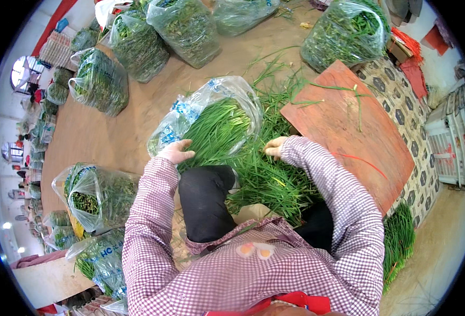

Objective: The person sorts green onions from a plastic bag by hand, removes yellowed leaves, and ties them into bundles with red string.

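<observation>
Green chives (219, 131) fill a clear bag (190, 113) on the floor; left hand (175, 151) grips the bag's edge, right hand (274, 147) closes on loose chives (266, 179) beside a red board (348, 131).

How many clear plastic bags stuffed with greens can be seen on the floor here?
About 10. One open bag by the left hand; four across the top; one top right; two lower left. At least two smaller ones sit at the far left; more may be hidden.
</observation>
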Demonstrator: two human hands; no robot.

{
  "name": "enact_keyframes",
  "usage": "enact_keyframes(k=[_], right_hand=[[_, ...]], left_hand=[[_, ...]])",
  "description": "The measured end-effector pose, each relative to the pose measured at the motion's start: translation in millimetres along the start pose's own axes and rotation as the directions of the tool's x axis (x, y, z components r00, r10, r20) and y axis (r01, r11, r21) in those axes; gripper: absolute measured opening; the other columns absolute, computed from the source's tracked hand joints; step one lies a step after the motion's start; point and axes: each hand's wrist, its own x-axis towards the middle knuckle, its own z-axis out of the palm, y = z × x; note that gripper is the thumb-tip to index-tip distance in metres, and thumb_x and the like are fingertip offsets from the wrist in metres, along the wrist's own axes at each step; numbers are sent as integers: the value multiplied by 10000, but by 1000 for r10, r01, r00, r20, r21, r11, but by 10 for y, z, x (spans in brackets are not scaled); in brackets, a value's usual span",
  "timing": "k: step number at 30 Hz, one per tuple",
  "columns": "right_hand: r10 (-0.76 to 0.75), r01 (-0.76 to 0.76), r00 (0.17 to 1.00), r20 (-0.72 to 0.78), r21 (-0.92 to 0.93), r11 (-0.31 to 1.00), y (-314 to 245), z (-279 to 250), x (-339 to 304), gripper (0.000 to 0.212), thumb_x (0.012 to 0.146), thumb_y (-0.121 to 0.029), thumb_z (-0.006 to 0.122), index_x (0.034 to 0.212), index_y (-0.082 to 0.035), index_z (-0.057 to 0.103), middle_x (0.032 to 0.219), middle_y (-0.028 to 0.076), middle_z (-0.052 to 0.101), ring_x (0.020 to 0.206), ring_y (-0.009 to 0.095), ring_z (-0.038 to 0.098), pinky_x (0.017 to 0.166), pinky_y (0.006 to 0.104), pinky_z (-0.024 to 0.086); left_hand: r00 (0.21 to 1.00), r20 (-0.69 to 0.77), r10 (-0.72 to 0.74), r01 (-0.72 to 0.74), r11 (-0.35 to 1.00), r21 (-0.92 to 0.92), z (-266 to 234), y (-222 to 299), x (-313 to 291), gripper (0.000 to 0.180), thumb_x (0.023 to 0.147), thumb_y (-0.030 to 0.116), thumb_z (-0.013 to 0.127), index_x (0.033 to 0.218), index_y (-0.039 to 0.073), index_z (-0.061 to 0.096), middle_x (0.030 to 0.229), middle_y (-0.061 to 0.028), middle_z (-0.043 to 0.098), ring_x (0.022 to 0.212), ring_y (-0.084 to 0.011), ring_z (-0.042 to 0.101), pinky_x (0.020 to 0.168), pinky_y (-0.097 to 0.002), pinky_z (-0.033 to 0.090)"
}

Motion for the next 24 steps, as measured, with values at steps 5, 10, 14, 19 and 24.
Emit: enact_keyframes(k=[5,10,14,19,24], right_hand=[[37,-39,998,49,39,998,64,399,902,491,951,-403,434,1349,-117,466,1154,99,641,1065,232,597,973,364,419],[86,-85,996,18,468,880,154,388,1768,464,938,-329,469,1313,-57,490,1305,149,531,1183,258,520,1037,386,372],[176,-80,974,-140,513,854,59,-2,2191,369,943,-246,438,1255,-80,543,1127,153,629,998,240,608,936,361,452],[106,16,950,-295,384,923,184,-291,2793,333,895,-142,417,1165,-71,599,816,98,629,688,170,602,689,308,492],[190,-110,952,-238,314,943,268,-567,3058,528,858,-82,428,1386,-105,418,1371,206,453,1213,267,500,1012,325,393]], left_hand=[[992,124,-9,42,964,-264,290,-85,551,575,866,254,633,1353,21,436,1307,-156,537,1217,-229,501,1041,-312,361],[996,-24,-89,31,568,-822,419,-253,1374,372,933,165,524,1262,-8,517,1077,-149,651,955,-202,626,868,-299,493],[961,59,-271,163,377,-912,337,-396,1953,393,944,123,454,1319,10,427,1002,-136,667,778,-231,665,689,-318,544],[911,101,-401,305,487,-819,88,-384,2440,547,864,65,448,1398,90,328,963,-130,674,549,-217,642,455,-282,517],[808,-507,-301,217,951,-219,-200,-224,2630,758,787,39,517,1471,124,201,1086,-175,630,978,-336,630,861,-370,506]])
